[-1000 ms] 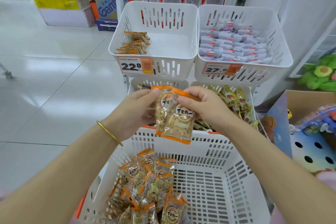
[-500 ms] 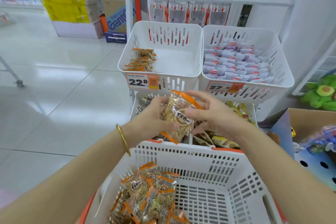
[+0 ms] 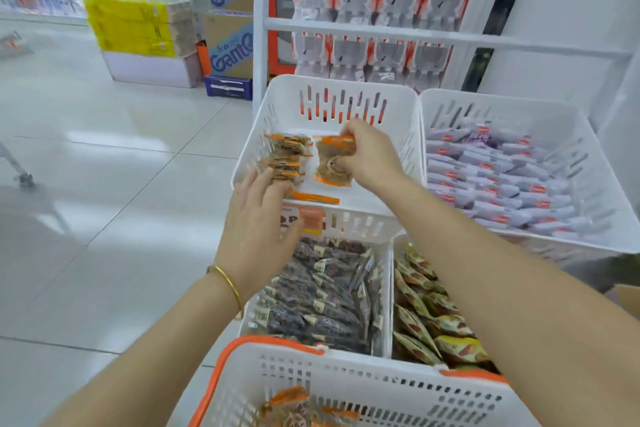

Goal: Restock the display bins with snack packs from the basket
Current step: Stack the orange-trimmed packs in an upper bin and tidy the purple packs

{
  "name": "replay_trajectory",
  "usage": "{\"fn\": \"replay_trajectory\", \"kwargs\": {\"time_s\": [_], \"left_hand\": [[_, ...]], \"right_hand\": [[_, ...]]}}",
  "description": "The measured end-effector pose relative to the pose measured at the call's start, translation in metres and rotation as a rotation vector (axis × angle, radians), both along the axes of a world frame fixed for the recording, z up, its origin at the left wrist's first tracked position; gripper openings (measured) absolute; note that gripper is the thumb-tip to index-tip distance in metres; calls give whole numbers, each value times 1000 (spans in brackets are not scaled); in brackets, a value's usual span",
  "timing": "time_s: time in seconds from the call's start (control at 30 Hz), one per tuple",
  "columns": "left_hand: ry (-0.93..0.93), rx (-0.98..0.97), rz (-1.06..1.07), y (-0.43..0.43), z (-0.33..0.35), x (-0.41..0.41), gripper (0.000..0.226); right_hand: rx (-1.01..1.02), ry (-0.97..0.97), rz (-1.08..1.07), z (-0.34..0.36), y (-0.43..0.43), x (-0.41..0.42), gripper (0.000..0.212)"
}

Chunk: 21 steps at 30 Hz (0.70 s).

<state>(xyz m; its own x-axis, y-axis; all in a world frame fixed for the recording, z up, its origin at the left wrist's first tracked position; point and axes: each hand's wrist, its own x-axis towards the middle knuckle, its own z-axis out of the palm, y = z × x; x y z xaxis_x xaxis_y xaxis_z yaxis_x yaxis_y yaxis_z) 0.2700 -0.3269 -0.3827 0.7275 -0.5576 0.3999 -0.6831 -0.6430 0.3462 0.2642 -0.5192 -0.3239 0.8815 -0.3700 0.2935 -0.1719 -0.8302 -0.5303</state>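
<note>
My right hand [image 3: 369, 159] grips an orange-edged snack pack [image 3: 332, 163] inside the upper left display bin [image 3: 391, 104], just right of a row of like packs [image 3: 285, 158] standing at the bin's left side. My left hand [image 3: 258, 215] hovers over the bin's front left rim with fingers spread, its fingertips at the row of packs; another pack's orange edge [image 3: 317, 198] lies just right of it. The white basket with orange handle [image 3: 346, 381] sits at the bottom, a few orange packs [image 3: 294, 407] showing in it.
The upper right bin [image 3: 609, 218] holds pale purple packs. Below are a bin of dark packs [image 3: 322, 295] and a bin of yellow-red packs [image 3: 426, 319]. A price tag [image 3: 304, 218] hangs on the left bin's front. Stacked cartons [image 3: 145, 31] stand far left on the tiled floor.
Both hands have risen from above the basket to the upper left bin. The pack both hands held is now in my right hand alone, lowered into the bin. The view has moved closer.
</note>
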Motion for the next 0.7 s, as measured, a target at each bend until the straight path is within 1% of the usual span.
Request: {"fn": "replay_trajectory", "kwargs": {"time_s": [0.07, 0.1, 0.13, 0.17, 0.2, 0.23, 0.27, 0.3, 0.33, 0.43, 0.5, 0.53, 0.6, 0.63, 0.67, 0.7], "left_hand": [[-32, 61, -19, 1, -7, 5, 58], [-38, 88, -29, 2, -10, 7, 59], [-43, 112, -40, 4, -12, 8, 59], [-47, 130, -50, 5, -14, 9, 60], [-45, 144, -56, 7, -15, 9, 60], [-40, 149, -60, 7, -15, 9, 61], [-41, 150, -62, 7, -14, 9, 61], [-43, 153, -65, 7, -14, 9, 59], [-41, 162, -66, 6, -13, 9, 58], [-46, 167, -76, 7, -11, 8, 60], [-44, 133, -82, 13, -7, 1, 60], [-52, 104, -90, 17, -3, -4, 58], [-51, 67, -126, 27, 5, -23, 53], [-46, 69, -151, 32, 7, -36, 52], [-50, 86, -180, 37, 5, -52, 51], [-32, 121, -212, 42, 1, -70, 50]], "right_hand": [[5, 171, 81, -16, 1, 17, 26], [65, 264, 130, -20, 1, 21, 28], [180, 352, 161, -22, 1, 22, 37], [323, 406, 170, -21, -1, 22, 47], [445, 430, 163, -20, -3, 21, 52], [531, 431, 158, -19, -4, 20, 52], [567, 432, 164, -19, -4, 20, 47], [563, 437, 177, -19, -1, 20, 41], [517, 454, 192, -20, 3, 20, 37], [418, 491, 190, -16, 14, 17, 45], [351, 408, 128, -6, 12, 3, 50], [321, 315, 95, -1, 11, -10, 51], [313, 91, 94, 6, 23, -53, 42], [359, 13, 121, 6, 31, -79, 35], [446, -32, 160, 1, 42, -109, 29], [558, -35, 200, -8, 54, -138, 29]]}}
